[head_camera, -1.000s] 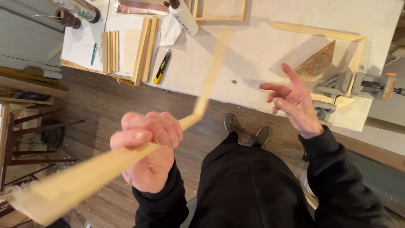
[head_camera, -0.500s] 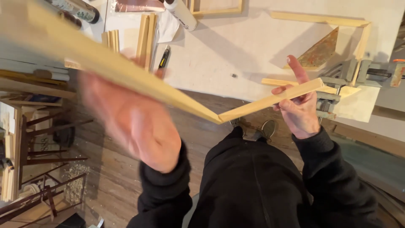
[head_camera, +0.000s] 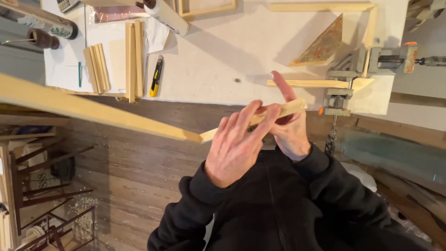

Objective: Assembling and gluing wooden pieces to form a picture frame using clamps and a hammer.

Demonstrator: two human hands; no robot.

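Note:
I hold two pale wooden strips joined in a mitred corner [head_camera: 197, 136]. The long strip [head_camera: 93, 109] runs off to the upper left, close to the camera. The short strip [head_camera: 290, 108] points right, above the floor just in front of the white worktable [head_camera: 232, 51]. My left hand [head_camera: 237, 144] lies over the short strip with its fingers stretched across it. My right hand [head_camera: 290, 132] grips the same strip from behind near its free end, index finger raised.
On the worktable a metal corner clamp [head_camera: 346, 76] holds another wooden frame [head_camera: 369, 28] around a triangular block [head_camera: 320, 46]. Further left lie a yellow utility knife [head_camera: 155, 76], bundled strips [head_camera: 132, 60], a white tube [head_camera: 165, 16]. Dark stools [head_camera: 42, 181] stand on the plank floor.
The joined strips have swung round, and the long strip now points upper left. My left hand left the long strip and came across onto the short strip beside my right hand.

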